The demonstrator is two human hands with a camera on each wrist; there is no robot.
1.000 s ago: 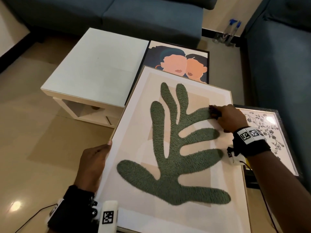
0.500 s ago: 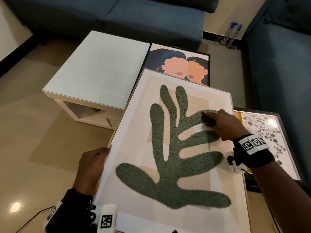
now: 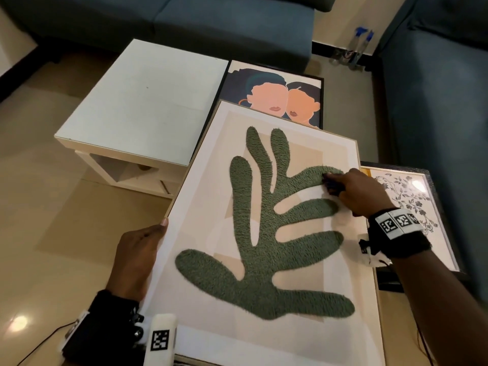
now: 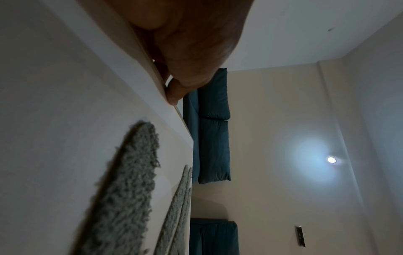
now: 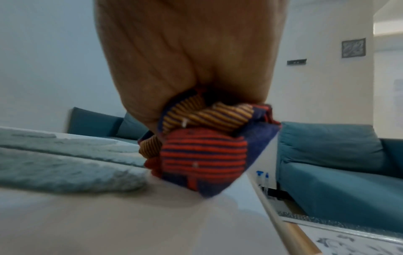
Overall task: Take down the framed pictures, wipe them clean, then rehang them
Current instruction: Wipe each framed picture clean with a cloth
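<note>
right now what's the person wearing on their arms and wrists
Both arms are bare. The left hand has a black wrist strap carrying a white block with a square black-and-white code marker, and a thin dark cable trails from it. The right hand has a black wristband with a white band of similar code markers and a small white unit beneath.

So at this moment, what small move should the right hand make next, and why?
Probably slide the cloth further left across the green shape's upper branch. The right hand grips the bunched cloth against the picture near its right edge, most of the face lies unwiped to the left, and the left hand already steadies the left edge.
</note>
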